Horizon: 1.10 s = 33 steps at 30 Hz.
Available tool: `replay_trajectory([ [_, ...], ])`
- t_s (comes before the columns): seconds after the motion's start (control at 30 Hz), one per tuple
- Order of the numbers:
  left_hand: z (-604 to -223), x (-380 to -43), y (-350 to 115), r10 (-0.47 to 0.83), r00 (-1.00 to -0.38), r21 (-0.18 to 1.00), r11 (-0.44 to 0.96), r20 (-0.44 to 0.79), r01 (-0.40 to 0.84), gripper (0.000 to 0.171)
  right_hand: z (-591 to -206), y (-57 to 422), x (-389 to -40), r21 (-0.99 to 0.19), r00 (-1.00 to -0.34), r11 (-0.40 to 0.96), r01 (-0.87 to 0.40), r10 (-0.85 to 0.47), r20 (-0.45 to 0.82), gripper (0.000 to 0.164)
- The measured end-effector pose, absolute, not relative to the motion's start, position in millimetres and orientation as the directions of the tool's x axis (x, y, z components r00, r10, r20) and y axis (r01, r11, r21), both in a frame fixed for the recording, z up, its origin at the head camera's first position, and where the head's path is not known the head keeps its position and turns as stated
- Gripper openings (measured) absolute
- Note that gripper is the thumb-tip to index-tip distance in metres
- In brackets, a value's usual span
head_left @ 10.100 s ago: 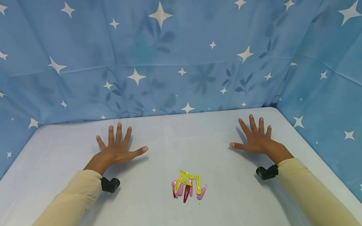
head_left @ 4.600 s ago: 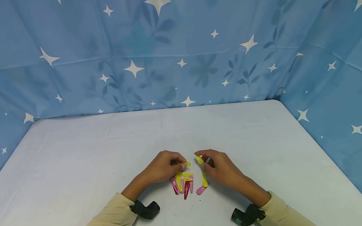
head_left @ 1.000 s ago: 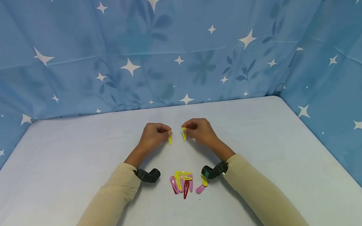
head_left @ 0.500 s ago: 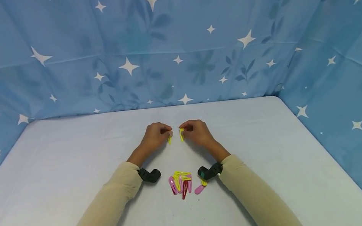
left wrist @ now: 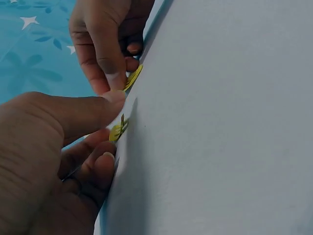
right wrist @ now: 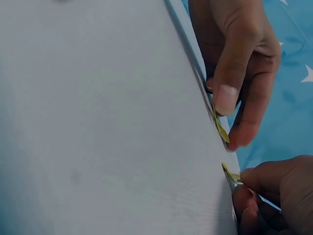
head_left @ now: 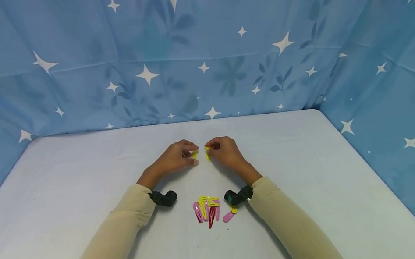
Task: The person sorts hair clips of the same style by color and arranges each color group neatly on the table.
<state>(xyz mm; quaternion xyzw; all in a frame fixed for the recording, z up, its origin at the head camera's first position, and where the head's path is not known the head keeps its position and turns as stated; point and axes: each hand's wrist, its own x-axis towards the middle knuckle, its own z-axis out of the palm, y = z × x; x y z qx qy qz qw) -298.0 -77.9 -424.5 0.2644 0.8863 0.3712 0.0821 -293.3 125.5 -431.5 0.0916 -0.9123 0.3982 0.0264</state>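
In the head view my left hand (head_left: 174, 157) is at the far middle of the table, thumb spread away from the fingers. A yellow snap hair clip (left wrist: 117, 131) lies at its fingertips, with the thumb apart from it in the left wrist view. Just to the right, my right hand (head_left: 226, 151) pinches another yellow hair clip (right wrist: 232, 174) between thumb and finger. A small gap separates the two clips. Nearer the front is a pile of hair clips: yellow ones (head_left: 209, 198), pink ones (head_left: 197, 212) and a dark red one (head_left: 212, 217).
Right of the pile, a pink clip (head_left: 228, 216) touches a yellow clip (head_left: 234, 209) partly covered by the right wrist camera (head_left: 238, 196). The white table (head_left: 129, 255) ends at a blue star-patterned curtain (head_left: 220, 48) behind and at the sides.
Earlier the hands lay flat and apart, then each took a yellow clip from the pile and carried it farther back. In the last half second the left thumb has moved away from its clip.
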Motion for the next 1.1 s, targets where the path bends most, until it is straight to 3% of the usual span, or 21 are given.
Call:
replay_trajectory([
  [0.23, -427.4, -297.3, -81.5, 0.557, -0.825, 0.677, 0.571, 0.097, 0.464, 0.042, -429.1, 125.2, -289.5, -0.724, -0.983, 0.666, -0.182, -0.153, 0.107, 0.024],
  [0.6, -429.6, -293.8, -78.4, 0.527, -0.847, 0.683, 0.594, 0.068, 0.425, 0.045, -420.6, 136.3, -276.6, -0.796, -0.987, 0.591, -0.128, -0.157, 0.042, 0.029],
  [1.1, -430.2, -291.8, -75.1, 0.504, -0.863, 0.705, 0.598, 0.04, 0.382, 0.045, -400.1, 153.8, -238.0, -0.728, -0.906, 0.59, -0.349, -0.41, 0.103, 0.022],
])
